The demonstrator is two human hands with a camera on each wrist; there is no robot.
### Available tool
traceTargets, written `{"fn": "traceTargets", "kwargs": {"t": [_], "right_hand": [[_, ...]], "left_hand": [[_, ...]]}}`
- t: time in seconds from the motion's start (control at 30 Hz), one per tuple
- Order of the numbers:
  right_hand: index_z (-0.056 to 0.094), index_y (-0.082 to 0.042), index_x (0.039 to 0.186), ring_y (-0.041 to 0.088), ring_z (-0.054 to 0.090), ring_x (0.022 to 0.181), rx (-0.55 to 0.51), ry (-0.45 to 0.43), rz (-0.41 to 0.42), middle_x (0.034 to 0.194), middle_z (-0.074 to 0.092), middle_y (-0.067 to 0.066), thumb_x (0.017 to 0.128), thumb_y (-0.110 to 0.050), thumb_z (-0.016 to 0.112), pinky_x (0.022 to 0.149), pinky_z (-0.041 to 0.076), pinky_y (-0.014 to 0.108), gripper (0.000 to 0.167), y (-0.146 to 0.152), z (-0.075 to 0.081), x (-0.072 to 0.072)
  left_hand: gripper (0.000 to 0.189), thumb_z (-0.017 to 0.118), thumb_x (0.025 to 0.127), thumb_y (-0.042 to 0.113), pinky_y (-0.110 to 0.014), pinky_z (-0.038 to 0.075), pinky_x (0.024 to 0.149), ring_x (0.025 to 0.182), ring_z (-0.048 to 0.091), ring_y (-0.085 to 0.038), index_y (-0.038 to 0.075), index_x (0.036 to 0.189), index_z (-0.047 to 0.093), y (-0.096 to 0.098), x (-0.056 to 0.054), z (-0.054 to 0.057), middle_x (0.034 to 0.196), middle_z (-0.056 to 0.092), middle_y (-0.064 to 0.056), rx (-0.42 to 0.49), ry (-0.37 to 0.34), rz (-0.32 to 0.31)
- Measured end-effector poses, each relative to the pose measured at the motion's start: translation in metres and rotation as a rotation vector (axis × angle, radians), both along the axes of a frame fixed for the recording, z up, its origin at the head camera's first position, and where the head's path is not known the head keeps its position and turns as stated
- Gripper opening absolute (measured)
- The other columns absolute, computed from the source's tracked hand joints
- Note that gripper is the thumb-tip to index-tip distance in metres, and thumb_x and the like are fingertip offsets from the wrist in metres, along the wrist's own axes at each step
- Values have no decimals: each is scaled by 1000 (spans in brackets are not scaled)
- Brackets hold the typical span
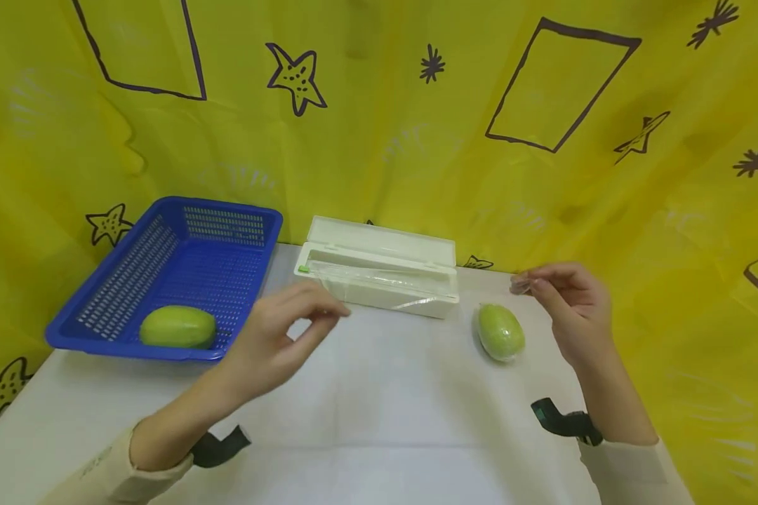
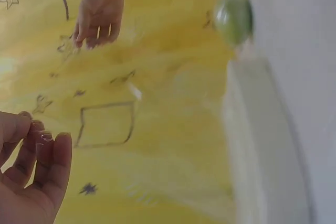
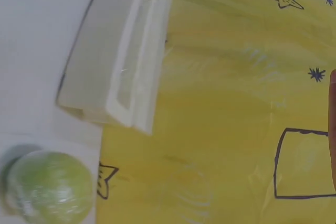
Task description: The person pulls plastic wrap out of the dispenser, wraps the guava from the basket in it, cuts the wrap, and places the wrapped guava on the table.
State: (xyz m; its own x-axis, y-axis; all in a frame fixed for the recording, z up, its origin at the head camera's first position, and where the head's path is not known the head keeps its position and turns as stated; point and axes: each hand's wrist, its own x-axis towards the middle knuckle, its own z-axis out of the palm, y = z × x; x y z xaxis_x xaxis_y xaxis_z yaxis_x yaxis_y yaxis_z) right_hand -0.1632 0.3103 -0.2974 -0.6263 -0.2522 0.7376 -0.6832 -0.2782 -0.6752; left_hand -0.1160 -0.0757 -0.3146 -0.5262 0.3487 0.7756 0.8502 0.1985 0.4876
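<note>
In the head view my right hand (image 1: pixel 575 308) pinches a crumpled bit of clear plastic wrap (image 1: pixel 521 284) between thumb and fingertips, raised above a film-covered green oval fruit (image 1: pixel 501 332). My left hand (image 1: pixel 284 337) is held up in front of the white wrap dispenser box (image 1: pixel 379 291), thumb and fingertips together. A thin clear edge shows at the left fingertips (image 2: pixel 46 136) in the left wrist view, apparently film. Clear wrap lies in the box and over its front, and the lid stands open. Whether film spans both hands is hard to see.
A blue plastic basket (image 1: pixel 164 210) stands at the back left with a second green oval fruit (image 1: pixel 178 327) inside. The white table (image 1: pixel 379 400) ends at a yellow curtain (image 1: pixel 379 140) with drawn stars and frames, close behind the box.
</note>
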Motion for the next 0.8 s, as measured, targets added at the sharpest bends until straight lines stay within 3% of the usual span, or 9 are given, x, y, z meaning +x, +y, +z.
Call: {"fn": "traceTargets", "kwargs": {"t": [0.17,0.3,0.5,0.8], "right_hand": [[54,24,107,28,69,102,17,26,44,108,70,23,93,21,49,93,55,31,15,10,-22,24],[55,25,104,28,67,105,68,40,37,108,70,23,92,21,50,96,53,28,13,12,-34,41],[60,16,102,21,66,105,217,18,0,108,71,16,92,18,54,94,52,23,11,10,-55,64],[67,1,104,17,66,97,431,26,-41,101,72,12,77,29,56,90,51,21,41,2,-85,88]], "left_hand": [[25,64,90,-8,-19,55,79,88,65,-12,11,105,70,11,24,-43,97,68,1,32,-40,-94],[29,65,89,-8,-19,54,81,89,64,-10,14,108,69,5,36,-65,99,68,4,13,-85,-105],[38,67,85,-12,-17,53,76,85,62,-6,15,110,69,-16,46,-80,98,68,7,8,-112,-69],[44,71,81,-13,-15,51,77,85,63,-4,18,111,69,-41,57,-91,97,68,10,-60,-117,-32]]}}
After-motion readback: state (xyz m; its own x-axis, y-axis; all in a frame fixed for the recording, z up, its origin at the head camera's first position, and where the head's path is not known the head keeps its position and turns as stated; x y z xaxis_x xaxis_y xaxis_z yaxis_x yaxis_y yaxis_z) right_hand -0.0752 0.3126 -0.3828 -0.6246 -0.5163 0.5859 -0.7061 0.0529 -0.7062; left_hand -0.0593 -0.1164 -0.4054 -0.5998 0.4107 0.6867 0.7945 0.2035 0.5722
